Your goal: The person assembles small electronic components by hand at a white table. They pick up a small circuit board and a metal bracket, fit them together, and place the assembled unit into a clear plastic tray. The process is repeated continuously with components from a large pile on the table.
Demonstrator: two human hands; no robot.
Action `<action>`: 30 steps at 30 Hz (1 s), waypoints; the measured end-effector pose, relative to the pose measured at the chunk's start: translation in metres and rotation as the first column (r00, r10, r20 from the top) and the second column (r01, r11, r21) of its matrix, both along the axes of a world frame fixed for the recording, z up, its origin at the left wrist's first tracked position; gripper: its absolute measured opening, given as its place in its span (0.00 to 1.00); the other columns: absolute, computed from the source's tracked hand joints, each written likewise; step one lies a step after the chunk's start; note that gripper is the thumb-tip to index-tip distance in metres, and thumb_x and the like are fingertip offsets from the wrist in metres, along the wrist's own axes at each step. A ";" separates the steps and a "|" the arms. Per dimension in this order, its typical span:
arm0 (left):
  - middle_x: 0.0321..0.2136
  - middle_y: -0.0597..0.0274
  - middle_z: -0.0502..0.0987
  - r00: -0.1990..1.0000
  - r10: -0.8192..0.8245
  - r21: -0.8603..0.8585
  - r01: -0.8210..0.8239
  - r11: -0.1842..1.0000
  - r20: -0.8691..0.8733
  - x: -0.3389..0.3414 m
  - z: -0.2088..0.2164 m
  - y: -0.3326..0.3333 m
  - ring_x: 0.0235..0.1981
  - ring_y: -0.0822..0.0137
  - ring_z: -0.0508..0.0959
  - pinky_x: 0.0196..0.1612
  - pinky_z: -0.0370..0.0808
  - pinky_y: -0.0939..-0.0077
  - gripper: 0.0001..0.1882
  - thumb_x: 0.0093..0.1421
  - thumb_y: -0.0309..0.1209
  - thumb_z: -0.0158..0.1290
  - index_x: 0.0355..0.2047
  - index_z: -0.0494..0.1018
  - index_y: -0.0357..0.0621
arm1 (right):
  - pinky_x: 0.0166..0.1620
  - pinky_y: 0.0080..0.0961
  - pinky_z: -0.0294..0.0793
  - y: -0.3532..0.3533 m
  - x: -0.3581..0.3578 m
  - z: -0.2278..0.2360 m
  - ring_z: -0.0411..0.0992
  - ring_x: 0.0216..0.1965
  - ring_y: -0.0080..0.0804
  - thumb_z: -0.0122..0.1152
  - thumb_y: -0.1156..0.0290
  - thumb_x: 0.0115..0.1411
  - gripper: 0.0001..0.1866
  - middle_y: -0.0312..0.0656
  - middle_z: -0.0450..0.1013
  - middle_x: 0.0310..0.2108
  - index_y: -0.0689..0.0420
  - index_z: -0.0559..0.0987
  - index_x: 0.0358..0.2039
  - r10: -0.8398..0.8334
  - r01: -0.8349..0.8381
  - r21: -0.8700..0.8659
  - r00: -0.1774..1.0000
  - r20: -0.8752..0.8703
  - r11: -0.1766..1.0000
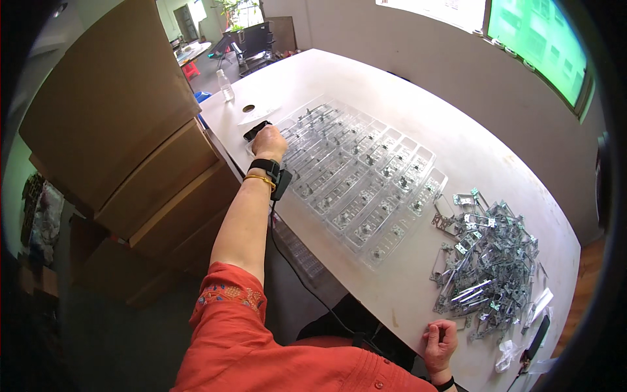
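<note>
My left arm reaches to the far left of the table, and my left hand (269, 142) is closed on a small black object (257, 130). Its exact kind is hard to make out. Right beside that hand lies an array of clear plastic trays (400, 251), their compartments holding small metal parts. At the near edge of the table my right hand (441, 346) rests with its fingers curled in, and nothing shows in them. Just beyond it is a heap of loose grey metal brackets and strips (490, 268).
Tall cardboard boxes (117, 98) stand against the table's left side. A clear bottle (225, 86) and a roll of tape (249, 108) are at the far left corner. A black-handled tool (537, 338) and crumpled white plastic (507, 356) lie by the heap. A cable (297, 281) hangs from my left wrist.
</note>
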State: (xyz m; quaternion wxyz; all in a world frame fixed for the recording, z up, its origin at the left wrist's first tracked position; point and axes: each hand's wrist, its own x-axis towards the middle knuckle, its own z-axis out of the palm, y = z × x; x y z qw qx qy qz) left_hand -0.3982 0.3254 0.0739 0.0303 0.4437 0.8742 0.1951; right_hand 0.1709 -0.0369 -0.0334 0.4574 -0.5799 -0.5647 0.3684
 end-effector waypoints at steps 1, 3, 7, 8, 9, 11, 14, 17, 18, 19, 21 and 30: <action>0.52 0.39 0.86 1.000 -0.010 -0.003 0.010 1.000 -0.006 0.002 0.000 0.000 0.56 0.43 0.86 0.58 0.84 0.54 0.16 0.65 0.28 0.58 0.49 0.85 0.35 | 0.36 0.17 0.75 0.000 0.001 -0.002 0.74 0.30 0.17 0.62 0.69 0.77 0.07 0.34 0.77 0.37 0.57 0.75 0.44 0.004 -0.004 0.002 1.000 0.002 1.000; 0.52 0.38 0.85 1.000 -0.014 -0.014 0.014 1.000 -0.008 0.011 0.005 -0.001 0.56 0.43 0.85 0.59 0.83 0.54 0.16 0.65 0.29 0.58 0.50 0.85 0.35 | 0.36 0.17 0.75 0.000 0.001 -0.003 0.74 0.30 0.17 0.62 0.69 0.77 0.07 0.34 0.76 0.37 0.57 0.75 0.44 -0.001 0.001 0.003 1.000 -0.003 1.000; 0.54 0.37 0.85 1.000 -0.023 -0.022 0.023 0.999 0.001 0.014 0.010 -0.004 0.57 0.43 0.85 0.60 0.82 0.54 0.18 0.65 0.30 0.57 0.51 0.85 0.35 | 0.36 0.16 0.75 -0.001 0.000 -0.001 0.74 0.29 0.17 0.62 0.69 0.77 0.07 0.34 0.76 0.36 0.57 0.75 0.44 -0.001 0.001 0.013 1.000 0.008 1.000; 0.54 0.37 0.85 1.000 -0.019 -0.019 0.019 1.000 0.007 0.013 0.010 -0.005 0.58 0.43 0.85 0.61 0.82 0.54 0.18 0.65 0.30 0.57 0.51 0.85 0.35 | 0.36 0.16 0.75 0.000 0.000 0.000 0.74 0.29 0.17 0.62 0.69 0.77 0.07 0.34 0.76 0.36 0.57 0.75 0.44 0.005 -0.006 0.018 1.000 0.021 1.000; 0.54 0.38 0.85 1.000 -0.015 -0.016 0.015 1.000 0.013 0.013 0.010 -0.006 0.58 0.43 0.85 0.61 0.81 0.54 0.18 0.64 0.30 0.57 0.51 0.85 0.35 | 0.36 0.16 0.75 0.000 -0.001 0.001 0.74 0.29 0.17 0.62 0.69 0.77 0.06 0.34 0.76 0.36 0.57 0.75 0.44 0.007 -0.007 0.018 1.000 0.026 1.000; 0.54 0.38 0.85 1.000 -0.008 -0.015 0.008 1.000 0.016 0.015 0.010 -0.008 0.58 0.43 0.85 0.61 0.81 0.54 0.18 0.64 0.30 0.58 0.51 0.85 0.36 | 0.36 0.16 0.75 0.000 -0.002 0.003 0.74 0.29 0.17 0.61 0.70 0.77 0.06 0.34 0.76 0.36 0.57 0.75 0.44 0.009 -0.009 0.019 0.999 0.036 1.000; 0.54 0.38 0.85 1.000 0.000 -0.015 0.000 1.000 0.011 0.017 0.011 -0.009 0.58 0.44 0.85 0.61 0.81 0.53 0.18 0.64 0.30 0.58 0.51 0.85 0.36 | 0.36 0.16 0.75 0.000 -0.002 0.003 0.74 0.29 0.17 0.60 0.70 0.77 0.06 0.34 0.76 0.36 0.57 0.75 0.44 0.006 -0.006 0.004 1.000 0.030 1.000; 0.54 0.39 0.85 1.000 0.002 -0.010 -0.002 1.000 0.003 0.019 0.010 -0.010 0.58 0.44 0.85 0.61 0.81 0.53 0.19 0.63 0.31 0.58 0.52 0.85 0.37 | 0.36 0.16 0.75 -0.002 0.000 0.003 0.74 0.30 0.17 0.60 0.71 0.77 0.05 0.34 0.76 0.37 0.57 0.75 0.44 0.007 -0.007 -0.012 1.000 -0.005 1.000; 0.54 0.39 0.85 1.000 0.000 -0.013 0.000 1.000 -0.008 0.021 0.011 -0.010 0.58 0.44 0.85 0.61 0.81 0.52 0.19 0.63 0.31 0.58 0.52 0.85 0.37 | 0.36 0.16 0.74 -0.003 0.000 0.003 0.73 0.29 0.17 0.60 0.71 0.77 0.05 0.34 0.76 0.36 0.57 0.74 0.44 0.006 -0.006 0.005 1.000 0.012 1.000; 0.54 0.39 0.85 1.000 -0.003 -0.016 0.003 1.000 -0.018 0.023 0.012 -0.010 0.58 0.44 0.85 0.61 0.81 0.52 0.20 0.62 0.32 0.58 0.52 0.85 0.37 | 0.35 0.17 0.74 -0.001 -0.001 0.003 0.73 0.29 0.17 0.60 0.71 0.77 0.05 0.33 0.76 0.35 0.57 0.74 0.44 0.003 -0.004 0.022 1.000 0.030 1.000; 0.54 0.40 0.85 0.998 -0.028 0.006 0.028 1.000 -0.062 0.020 0.005 -0.011 0.58 0.44 0.85 0.61 0.81 0.51 0.21 0.61 0.33 0.58 0.51 0.85 0.37 | 0.35 0.17 0.74 -0.002 -0.001 0.003 0.73 0.29 0.17 0.60 0.72 0.77 0.04 0.33 0.76 0.33 0.57 0.75 0.44 0.012 -0.014 0.032 0.999 0.045 0.999; 0.36 0.42 0.87 0.906 -0.311 0.396 0.409 0.822 -0.288 0.049 0.042 -0.061 0.40 0.43 0.88 0.46 0.83 0.50 0.14 0.67 0.37 0.57 0.41 0.86 0.41 | 0.33 0.19 0.72 0.000 -0.001 -0.002 0.71 0.27 0.18 0.61 0.76 0.75 0.03 0.32 0.74 0.28 0.58 0.76 0.44 0.024 -0.026 0.092 0.999 0.022 0.995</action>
